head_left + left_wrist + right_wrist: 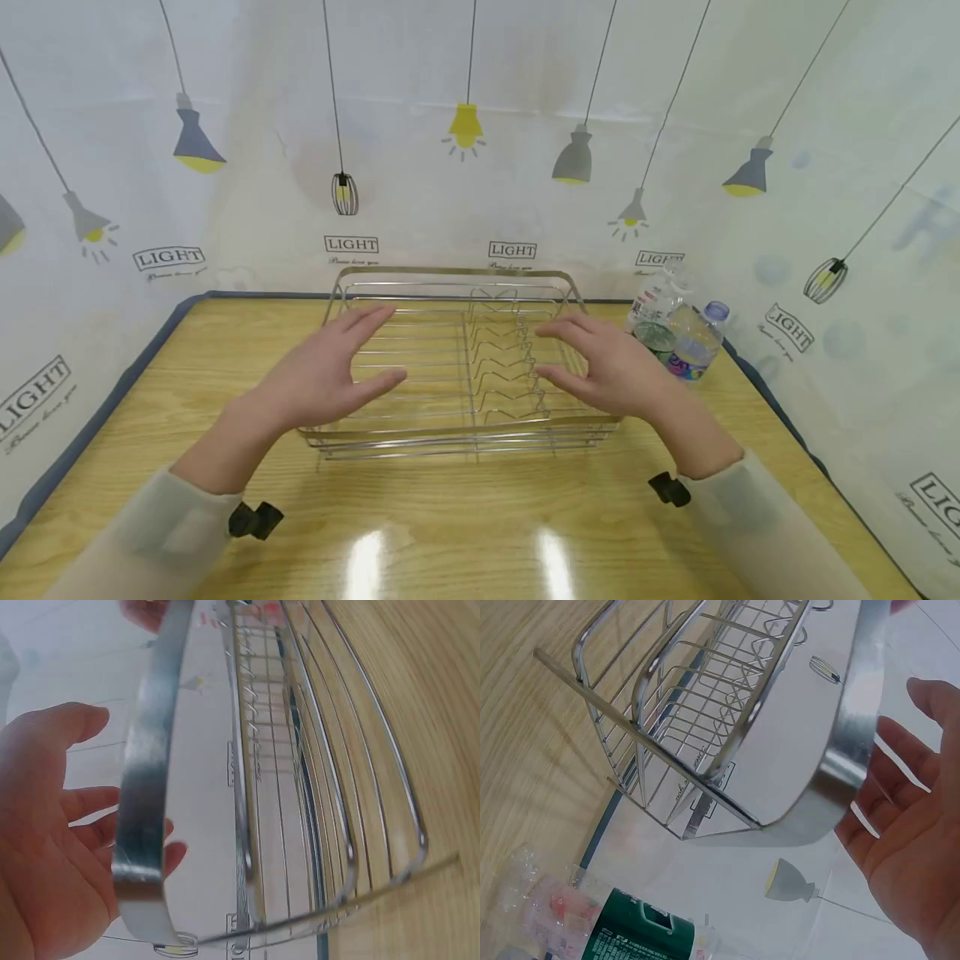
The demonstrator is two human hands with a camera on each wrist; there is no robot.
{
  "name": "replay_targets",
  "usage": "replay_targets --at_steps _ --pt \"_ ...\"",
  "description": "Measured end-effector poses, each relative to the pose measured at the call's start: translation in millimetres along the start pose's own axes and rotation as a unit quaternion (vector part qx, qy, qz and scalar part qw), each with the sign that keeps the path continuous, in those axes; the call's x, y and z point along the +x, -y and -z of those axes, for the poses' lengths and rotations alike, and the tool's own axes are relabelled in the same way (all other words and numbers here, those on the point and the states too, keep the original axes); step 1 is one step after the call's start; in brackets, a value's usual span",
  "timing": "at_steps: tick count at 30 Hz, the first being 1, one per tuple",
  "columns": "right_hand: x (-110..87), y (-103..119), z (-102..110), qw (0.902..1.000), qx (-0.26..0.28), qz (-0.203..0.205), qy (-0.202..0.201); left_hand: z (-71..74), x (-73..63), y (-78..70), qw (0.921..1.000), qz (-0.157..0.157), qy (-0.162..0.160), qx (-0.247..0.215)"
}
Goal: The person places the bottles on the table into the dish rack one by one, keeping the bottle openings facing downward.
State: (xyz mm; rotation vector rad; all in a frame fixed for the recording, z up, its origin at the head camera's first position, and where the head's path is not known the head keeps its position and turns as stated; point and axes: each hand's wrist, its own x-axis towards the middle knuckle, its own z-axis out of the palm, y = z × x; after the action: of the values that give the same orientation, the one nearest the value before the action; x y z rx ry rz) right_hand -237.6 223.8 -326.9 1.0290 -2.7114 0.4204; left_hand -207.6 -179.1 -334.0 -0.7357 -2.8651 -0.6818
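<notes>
A silver wire dish rack with a flat metal rim stands upright on the wooden table. Zigzag wire dividers run along its right part. My left hand hovers over the rack's left side, fingers extended and thumb apart. Over the right side is my right hand, held the same way and facing the left one. Both wrist views show gaps between the palms and the rim band; neither hand grips it. No dishes are seen in the rack.
Right of the rack stand a bottle with a purple label and a clear bottle with a green label. A white cloth printed with lamps surrounds the table at the back and sides.
</notes>
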Motion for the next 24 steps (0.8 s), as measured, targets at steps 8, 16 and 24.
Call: replay_targets --at_steps 8,16,24 --pt "-14.3 -11.7 14.1 0.9871 0.144 -0.026 -0.066 1.4 -3.5 -9.4 0.9757 0.017 0.001 -0.218" --pt "-33.6 -28.3 35.6 0.9619 0.197 -0.019 -0.188 0.3 -6.3 -16.1 0.9584 0.021 0.012 -0.284" --pt "-53.8 -51.3 54.3 0.9077 0.305 -0.05 -0.284 -3.1 -9.8 -15.1 0.9556 0.028 0.011 -0.293"
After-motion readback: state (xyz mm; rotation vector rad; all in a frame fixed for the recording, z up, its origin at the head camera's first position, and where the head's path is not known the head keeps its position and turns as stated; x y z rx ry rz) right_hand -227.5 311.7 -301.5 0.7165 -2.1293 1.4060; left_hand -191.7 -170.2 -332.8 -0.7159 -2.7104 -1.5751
